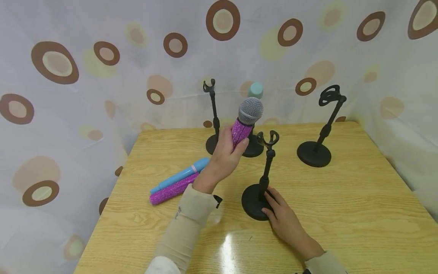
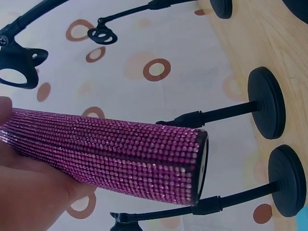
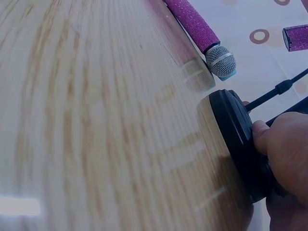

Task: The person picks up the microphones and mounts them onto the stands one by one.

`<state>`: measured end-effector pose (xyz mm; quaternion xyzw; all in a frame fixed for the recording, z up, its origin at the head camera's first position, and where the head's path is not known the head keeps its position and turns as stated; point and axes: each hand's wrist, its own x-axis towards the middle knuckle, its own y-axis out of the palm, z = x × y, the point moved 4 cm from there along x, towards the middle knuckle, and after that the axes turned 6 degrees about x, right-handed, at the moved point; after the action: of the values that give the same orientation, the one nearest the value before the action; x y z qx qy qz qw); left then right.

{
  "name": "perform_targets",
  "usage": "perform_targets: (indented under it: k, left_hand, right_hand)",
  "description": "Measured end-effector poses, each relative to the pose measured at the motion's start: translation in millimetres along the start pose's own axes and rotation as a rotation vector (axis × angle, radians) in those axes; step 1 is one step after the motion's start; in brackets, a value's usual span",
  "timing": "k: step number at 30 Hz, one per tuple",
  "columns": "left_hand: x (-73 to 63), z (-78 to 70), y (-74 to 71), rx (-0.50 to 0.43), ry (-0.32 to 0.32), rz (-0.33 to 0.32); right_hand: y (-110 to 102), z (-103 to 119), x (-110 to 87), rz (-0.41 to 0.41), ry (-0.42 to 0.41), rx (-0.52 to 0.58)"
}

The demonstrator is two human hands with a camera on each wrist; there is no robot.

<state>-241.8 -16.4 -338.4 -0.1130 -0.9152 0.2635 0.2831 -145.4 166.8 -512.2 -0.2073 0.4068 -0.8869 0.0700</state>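
My left hand [image 1: 224, 158] grips a purple rhinestone-covered microphone [image 1: 241, 131] by its handle, its silver mesh head raised toward the back. In the left wrist view, the flat end of that handle [image 2: 163, 159] points right. Below and to the right, my right hand [image 1: 285, 220] holds a black desktop microphone stand [image 1: 254, 201] low down, the thumb on its round base and fingers by the pole. The forked clip [image 1: 268, 140] on top of this stand has no microphone in it. In the right wrist view the thumb [image 3: 262, 137] presses against the base [image 3: 236, 144].
Left of my left forearm lie a blue microphone [image 1: 179, 176] and another purple one [image 1: 172, 190], side by side. Black stands rise at the back left [image 1: 214, 110], back middle [image 1: 254, 147] and right [image 1: 314, 154]. A light-blue rounded top [image 1: 255, 90] shows behind the raised microphone. A patterned curtain [image 1: 191, 76] borders the table.
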Motion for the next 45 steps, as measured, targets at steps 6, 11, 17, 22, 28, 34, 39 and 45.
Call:
perform_targets:
  k: [6,11,17,22,28,34,39,45]
  left_hand:
    - [6.8,-4.0,-2.9,0.023,0.069,-0.074]
    - [12.5,-7.1,-7.7,-0.016,0.037,-0.149]
    - [20.2,-12.2,-9.6,-0.022,0.074,-0.149]
    - [26.4,-16.6,-8.1,-0.015,0.139,-0.163]
    - [32.2,-23.3,-3.9,-0.053,0.172,-0.143]
    - [34.0,-31.1,-1.1,-0.186,0.147,-0.053]
    - [34.2,-37.4,1.3,-0.241,0.148,0.041]
    - [36.8,-39.5,5.3,-0.168,0.222,0.115]
  right_hand:
    - [-1.0,1.6,0.4,-0.01,-0.009,-0.012]
    - [1.0,2.7,0.5,0.004,0.008,-0.025]
    - [3.5,5.1,0.5,-0.021,0.013,-0.03]
    - [7.5,9.2,-0.1,-0.045,0.01,-0.059]
    - [7.6,14.6,-1.8,-0.049,0.027,-0.084]
    - [5.5,17.5,-2.2,-0.081,-0.005,-0.114]
    - [4.1,18.6,-1.7,-0.076,0.002,-0.13]
    - [3.2,19.2,-2.0,-0.069,0.011,-0.131]
